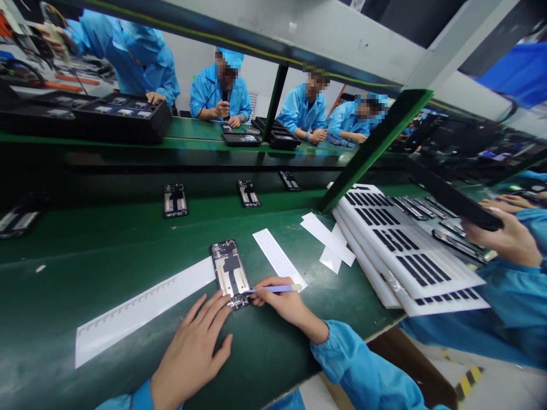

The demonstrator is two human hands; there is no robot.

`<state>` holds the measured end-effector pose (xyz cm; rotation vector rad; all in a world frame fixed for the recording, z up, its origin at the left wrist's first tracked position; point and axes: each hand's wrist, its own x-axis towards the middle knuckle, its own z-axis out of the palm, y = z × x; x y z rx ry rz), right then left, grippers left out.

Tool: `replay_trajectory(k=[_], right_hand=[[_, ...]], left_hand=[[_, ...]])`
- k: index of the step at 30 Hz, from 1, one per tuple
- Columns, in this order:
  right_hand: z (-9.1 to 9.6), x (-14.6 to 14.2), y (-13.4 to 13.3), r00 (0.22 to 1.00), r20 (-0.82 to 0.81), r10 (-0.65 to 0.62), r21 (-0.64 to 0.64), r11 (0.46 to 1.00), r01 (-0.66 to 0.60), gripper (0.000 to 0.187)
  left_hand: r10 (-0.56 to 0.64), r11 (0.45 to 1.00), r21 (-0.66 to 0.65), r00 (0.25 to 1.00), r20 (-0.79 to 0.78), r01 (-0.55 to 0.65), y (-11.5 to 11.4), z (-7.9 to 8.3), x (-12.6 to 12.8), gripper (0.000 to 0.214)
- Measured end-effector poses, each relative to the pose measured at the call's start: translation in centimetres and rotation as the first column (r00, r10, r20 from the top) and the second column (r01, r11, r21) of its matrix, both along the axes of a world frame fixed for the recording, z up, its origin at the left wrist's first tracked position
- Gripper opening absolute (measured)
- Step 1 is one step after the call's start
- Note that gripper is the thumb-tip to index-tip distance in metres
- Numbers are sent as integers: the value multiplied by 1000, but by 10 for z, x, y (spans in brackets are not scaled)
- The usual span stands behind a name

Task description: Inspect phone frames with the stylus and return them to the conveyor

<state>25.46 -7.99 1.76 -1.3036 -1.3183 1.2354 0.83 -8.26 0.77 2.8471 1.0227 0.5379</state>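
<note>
An opened phone (pixel 231 267) with its inner parts bared lies before me on the green bench. My left hand (pixel 194 347) is spread flat, its fingertips resting on the phone's lower left edge. Pinched in my right hand (pixel 284 304) is a slim purple pen-like tool (pixel 273 288), whose tip meets the lower right of the phone. Left of the phone lies a long white strip (pixel 145 307) with a row of small marks along one edge. A white sheet of small printed labels (pixel 277 256) lies just beyond my right hand.
White strips (pixel 329 239) overlap farther right, beside stacked white trays (pixel 384 239) with black slots. More opened phones (pixel 175 200) lie along the back. A green post (pixel 376 151) slants up ahead. At right, a co-worker's hand (pixel 508 236) holds a dark flat piece. Several people sit opposite.
</note>
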Motion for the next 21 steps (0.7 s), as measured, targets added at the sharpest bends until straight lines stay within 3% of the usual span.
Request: replay_trajectory(k=[3,6,9,12,14,18,21], right_hand=[[6,-6,-4,958,222,-180,251,960,122,31],[13,-27,-3,813,534,-231,452,891,-44,26],[14,-59,10,638,749,-179,411,880,-236,38],[13,-87,26,541,826,-161,310,930,-197,55],[13,-94,32,540,825,-166,275,953,-128,53],[22,-83,46,647,744,-169,245,969,-29,57],[36,-68,89,649,714,-261,287,955,68,59]], left_hand=[[22,1000,-3,999,45,-22,-2,-1,-1,38],[106,994,5,986,127,-107,-4,-2,-3,29],[125,986,76,965,231,-146,-6,-2,-6,14],[75,980,153,950,305,-127,-4,-4,-10,13],[55,978,176,947,317,-116,-2,-6,-13,15],[40,972,205,946,322,-111,3,-13,-15,18],[45,974,197,944,327,-115,3,-17,-13,19]])
